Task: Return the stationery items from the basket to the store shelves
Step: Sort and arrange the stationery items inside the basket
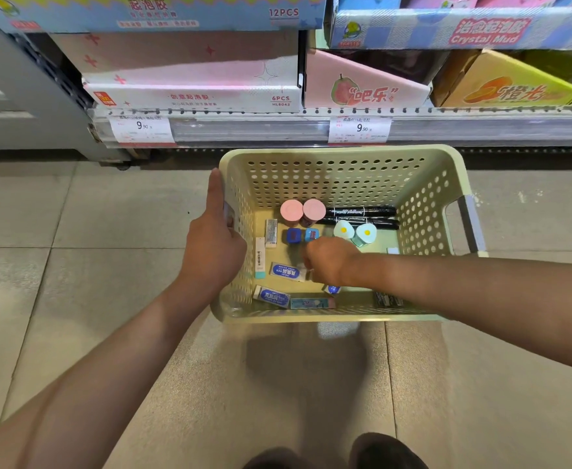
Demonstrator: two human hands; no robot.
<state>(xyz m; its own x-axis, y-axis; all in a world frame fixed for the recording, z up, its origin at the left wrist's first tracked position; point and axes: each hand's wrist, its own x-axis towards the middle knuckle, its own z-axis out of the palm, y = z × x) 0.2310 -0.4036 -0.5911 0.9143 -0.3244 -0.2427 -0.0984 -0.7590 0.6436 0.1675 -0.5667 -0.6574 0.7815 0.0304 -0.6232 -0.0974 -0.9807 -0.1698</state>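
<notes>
The right hand (pixel 327 262) reaches down into the pale green perforated basket (pixel 342 154), knuckles up, its fingers curled under and hidden; it may be closing on something small, but I cannot tell what, if anything, it holds. Its forearm covers part of the basket floor. The left hand (pixel 212 245) grips the basket's left rim, thumb stretched along the edge. Inside lie blue-labelled erasers (pixel 286 271), two pink-lidded pots (pixel 302 209), black markers (pixel 362 216) and two egg-shaped items (pixel 355 231). The store shelf (pixel 278 128) with its price tags stands just beyond the far rim; open tiled floor (pixel 74 231) lies to the left.
</notes>
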